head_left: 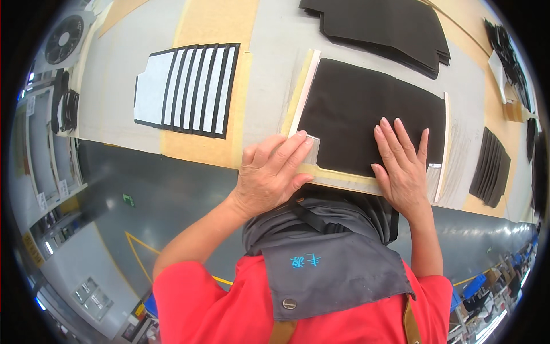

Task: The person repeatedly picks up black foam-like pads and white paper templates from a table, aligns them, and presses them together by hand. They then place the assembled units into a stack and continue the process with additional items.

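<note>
A flat black panel (pixel 349 103) with a notched near-left corner lies on the worktable in front of me. Its left and right sides run along a pale guide strip (pixel 306 92) and a second pale strip (pixel 446 137). My right hand (pixel 404 172) rests palm down on the panel's near right part, fingers spread. Beside the notch, my left hand (pixel 269 175) lies with its fingers stretched toward the lower end of the left strip and its thumb near the table's front edge. Whether something thin lies beneath the left fingers is hidden.
Beyond the panel lies a stack of black panels (pixel 384 28). To the left, white pieces with black edging (pixel 197 89) overlap in a row on the table (pixel 269 63). Overlapping dark pieces (pixel 491 166) sit at the right. A fan (pixel 65 39) stands at the far left.
</note>
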A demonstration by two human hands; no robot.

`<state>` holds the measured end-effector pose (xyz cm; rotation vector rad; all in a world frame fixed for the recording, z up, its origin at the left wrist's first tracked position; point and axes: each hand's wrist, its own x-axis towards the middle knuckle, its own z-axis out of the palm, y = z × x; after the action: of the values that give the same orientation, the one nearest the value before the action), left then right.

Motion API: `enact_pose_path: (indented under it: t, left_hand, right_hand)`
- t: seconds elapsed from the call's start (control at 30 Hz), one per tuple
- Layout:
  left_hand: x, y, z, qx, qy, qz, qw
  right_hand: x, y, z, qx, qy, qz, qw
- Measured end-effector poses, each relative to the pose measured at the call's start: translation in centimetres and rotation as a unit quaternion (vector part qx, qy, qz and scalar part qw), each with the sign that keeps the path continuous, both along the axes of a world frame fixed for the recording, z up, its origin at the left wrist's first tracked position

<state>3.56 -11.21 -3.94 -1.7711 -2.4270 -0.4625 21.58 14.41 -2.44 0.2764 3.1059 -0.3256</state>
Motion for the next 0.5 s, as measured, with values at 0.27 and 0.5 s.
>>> enact_pose_path:
  t: [0.27, 0.5]
  left_hand:
    - [0.09, 0.01, -0.01, -0.014, 0.005, 0.007, 1.000]
    - [0.09, 0.74, 0.50, -0.029, 0.003, 0.018, 0.999]
  right_hand:
    - [0.00, 0.01, -0.01, 0.000, 0.000, 0.000, 1.000]
    - [0.02, 0.05, -0.16, 0.006, 0.000, 0.001, 1.000]
